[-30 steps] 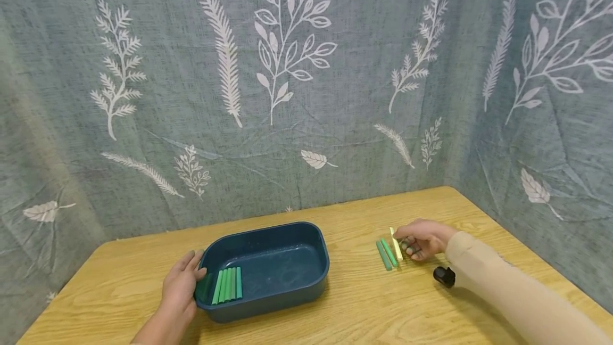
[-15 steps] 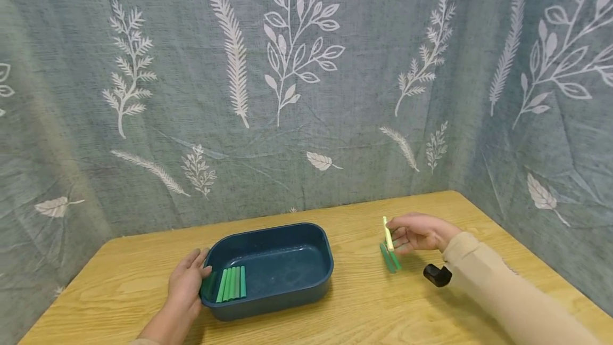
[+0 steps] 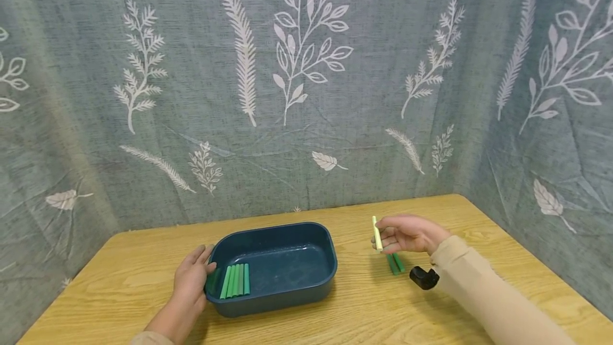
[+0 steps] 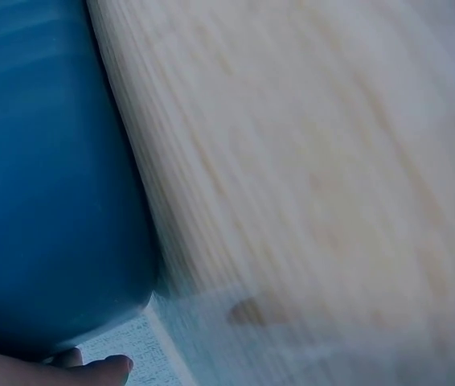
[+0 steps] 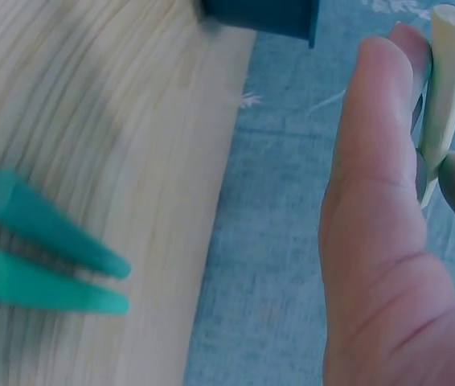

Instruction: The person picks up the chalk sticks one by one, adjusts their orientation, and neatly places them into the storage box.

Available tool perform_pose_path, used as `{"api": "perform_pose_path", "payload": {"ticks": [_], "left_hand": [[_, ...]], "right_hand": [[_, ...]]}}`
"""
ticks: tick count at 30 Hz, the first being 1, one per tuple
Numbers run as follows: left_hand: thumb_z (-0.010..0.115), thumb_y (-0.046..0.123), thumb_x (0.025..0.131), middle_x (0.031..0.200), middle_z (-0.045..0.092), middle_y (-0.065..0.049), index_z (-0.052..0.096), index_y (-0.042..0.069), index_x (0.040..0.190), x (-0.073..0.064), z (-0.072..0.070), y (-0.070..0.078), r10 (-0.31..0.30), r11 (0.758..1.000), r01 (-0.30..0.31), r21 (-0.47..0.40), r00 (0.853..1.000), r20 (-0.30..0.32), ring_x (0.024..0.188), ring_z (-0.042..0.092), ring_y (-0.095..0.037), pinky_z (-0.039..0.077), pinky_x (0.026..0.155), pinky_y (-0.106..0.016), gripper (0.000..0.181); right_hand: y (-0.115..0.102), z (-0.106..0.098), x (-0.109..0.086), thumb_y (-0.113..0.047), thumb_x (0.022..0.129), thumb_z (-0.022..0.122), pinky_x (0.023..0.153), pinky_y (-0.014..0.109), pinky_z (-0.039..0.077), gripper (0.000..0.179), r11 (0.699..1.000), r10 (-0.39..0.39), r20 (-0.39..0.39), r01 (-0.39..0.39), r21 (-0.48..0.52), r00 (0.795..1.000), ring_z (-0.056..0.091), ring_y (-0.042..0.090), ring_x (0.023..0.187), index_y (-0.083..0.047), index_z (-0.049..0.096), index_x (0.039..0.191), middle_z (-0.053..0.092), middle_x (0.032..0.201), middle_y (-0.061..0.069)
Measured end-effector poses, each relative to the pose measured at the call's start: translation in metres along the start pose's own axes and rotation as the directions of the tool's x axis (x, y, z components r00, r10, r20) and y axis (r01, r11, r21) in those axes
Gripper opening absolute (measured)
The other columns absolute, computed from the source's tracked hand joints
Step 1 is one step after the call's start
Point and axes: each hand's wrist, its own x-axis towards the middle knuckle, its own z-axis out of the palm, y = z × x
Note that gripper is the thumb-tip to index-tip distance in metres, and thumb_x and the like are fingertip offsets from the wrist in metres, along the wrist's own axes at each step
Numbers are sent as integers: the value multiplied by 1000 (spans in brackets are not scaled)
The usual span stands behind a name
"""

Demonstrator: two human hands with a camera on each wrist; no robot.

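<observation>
A dark blue plastic tub [image 3: 275, 302] stands on the wooden table, left of centre. My left hand [image 3: 190, 276] holds its left end, thumb over the rim and fingers along the outer wall; in the left wrist view the fingers [image 4: 103, 370] show low beside the tub. Several green chalk sticks [image 3: 234, 281] lie side by side in the tub's left end. Right of the tub, my right hand [image 3: 407, 233] pinches a pale yellow chalk stick [image 5: 450, 72] between thumb and fingers, raised above the table. Beneath this hand lie two green chalk sticks [image 5: 55, 229].
A black device [image 3: 424, 278] is strapped at the right sleeve's wrist. Grey-green leaf-patterned cloth [image 3: 297, 174] hangs behind the table [image 3: 359, 313] and along both sides. The table's far edge runs close behind the tub.
My right hand has picked up the yellow chalk stick from beside the two green ones and moved it left and up. The left hand stays at the tub. The head view has shifted slightly.
</observation>
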Motion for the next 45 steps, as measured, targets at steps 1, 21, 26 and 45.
{"api": "perform_pose_path", "payload": {"ticks": [1, 21, 26, 45], "left_hand": [[30, -13, 98, 157, 1, -26, -8, -6, 151, 0, 0, 0, 0, 1000, 0, -2, 1000, -2, 144, -4, -41, 9, 117, -49, 66], [29, -11, 99, 157, 2, -26, -5, -5, 152, -2, -2, -1, 11, 1000, -10, 7, 1000, -23, 144, -3, -41, 7, 117, -49, 63], [30, -12, 99, 157, 3, -25, -5, -5, 152, -3, -1, -1, 13, 1000, -12, 6, 1000, -21, 144, -2, -41, 6, 117, -49, 64], [28, -12, 98, 158, 4, -25, -6, -5, 152, -5, 2, 1, 12, 1000, -12, -6, 1000, -14, 145, -2, -40, 8, 117, -50, 64]], "right_hand": [[0, 2, 1, -11, 100, 42, 74, 28, 57, 19, 1000, -1, 6, 1, 1, 1000, 67, 16, 79, 4, 48, 111, 65, 90, 10], [-1, 40, 30, -11, 100, 43, 75, 30, 57, 23, 1000, -10, 54, 9, 21, 998, 67, 17, 80, 6, 47, 114, 64, 89, 11], [-2, 50, 37, -11, 100, 43, 72, 28, 56, 16, 999, -7, 80, 5, 35, 997, 66, 16, 79, 1, 50, 106, 64, 89, 11], [-16, 98, 68, -16, 101, 42, 73, 27, 56, 51, 998, 52, 77, -54, 24, 996, 65, 18, 81, 13, 28, 141, 62, 95, 13]]}}
